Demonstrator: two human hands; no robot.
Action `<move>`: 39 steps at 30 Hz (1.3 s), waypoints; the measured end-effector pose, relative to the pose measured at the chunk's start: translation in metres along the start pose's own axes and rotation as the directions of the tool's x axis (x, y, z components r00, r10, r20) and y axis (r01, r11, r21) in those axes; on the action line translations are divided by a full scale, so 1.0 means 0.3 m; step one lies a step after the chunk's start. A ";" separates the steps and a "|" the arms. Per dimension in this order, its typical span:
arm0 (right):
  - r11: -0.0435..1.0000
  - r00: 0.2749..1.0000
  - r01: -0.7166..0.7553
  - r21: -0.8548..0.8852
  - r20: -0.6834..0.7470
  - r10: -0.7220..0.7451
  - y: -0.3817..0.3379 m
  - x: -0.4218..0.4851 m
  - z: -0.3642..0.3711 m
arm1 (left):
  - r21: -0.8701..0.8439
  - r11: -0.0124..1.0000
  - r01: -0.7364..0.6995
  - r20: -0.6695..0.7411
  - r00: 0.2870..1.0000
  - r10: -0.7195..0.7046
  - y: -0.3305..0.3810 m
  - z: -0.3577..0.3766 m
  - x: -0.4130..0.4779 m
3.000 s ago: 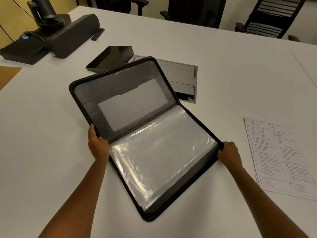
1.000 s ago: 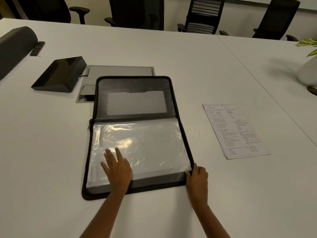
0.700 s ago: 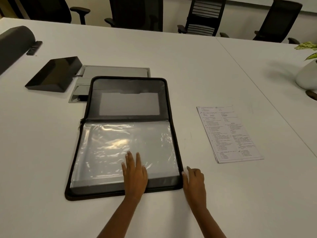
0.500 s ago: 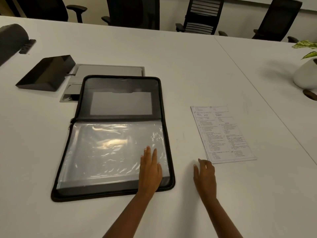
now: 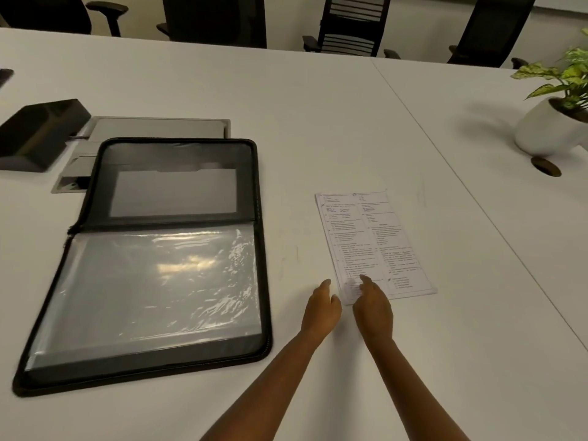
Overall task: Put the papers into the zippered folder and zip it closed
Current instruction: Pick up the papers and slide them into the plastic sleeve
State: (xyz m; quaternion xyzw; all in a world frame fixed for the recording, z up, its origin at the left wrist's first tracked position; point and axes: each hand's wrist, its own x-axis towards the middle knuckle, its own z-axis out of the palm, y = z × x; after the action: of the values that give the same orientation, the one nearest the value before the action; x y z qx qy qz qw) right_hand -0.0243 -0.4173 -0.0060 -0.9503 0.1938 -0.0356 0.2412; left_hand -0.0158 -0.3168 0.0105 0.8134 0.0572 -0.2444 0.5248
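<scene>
Near corner of papers [image 5: 372, 243] under straight fingers [image 5: 366, 283] of right hand [image 5: 373, 311]; left hand [image 5: 321, 311] beside, fingers relaxed.

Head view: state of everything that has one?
Folder: open flat, unzipped.
Papers: flat on table, outside folder.
Left hand: open, holding nothing, beside papers' near corner.
Right hand: open, fingers over papers' near corner.
Plant: upright.

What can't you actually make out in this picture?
Head view only:
Print on the papers: too small and blurred to read.
Near corner of the papers: covered by the right hand.
Sheet count: stack edge too thin.
The black box at left: cut off by the frame edge.
</scene>
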 end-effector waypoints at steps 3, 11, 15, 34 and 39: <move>1.000 1.000 -0.007 0.028 -0.006 0.007 0.010 0.010 -0.004 | -0.062 0.997 0.053 -0.009 0.999 -0.054 0.036 0.034 0.029; 0.997 0.997 0.014 0.070 -0.074 -0.009 0.023 0.036 -0.006 | -0.377 0.910 0.172 -0.063 0.976 -0.210 0.061 0.063 0.076; 0.996 0.997 -0.007 0.091 -0.070 0.013 0.030 0.043 -0.004 | -0.407 0.891 0.201 -0.071 0.965 -0.251 0.076 0.075 0.098; 0.980 0.996 0.004 0.197 -0.091 0.014 0.065 0.052 -0.003 | -0.255 0.957 0.141 -0.204 0.959 -0.195 0.117 0.148 0.130; 0.982 0.994 0.008 0.191 -0.107 0.013 0.078 0.061 -0.003 | -0.420 0.894 0.157 -0.155 0.958 -0.241 0.126 0.121 0.146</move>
State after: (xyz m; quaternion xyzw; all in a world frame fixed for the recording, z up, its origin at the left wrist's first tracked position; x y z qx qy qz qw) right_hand -0.0157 -0.4438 -0.0169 -0.9191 0.2036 -0.1052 0.3206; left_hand 0.0234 -0.3728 0.0096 0.6981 0.2429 -0.1956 0.6445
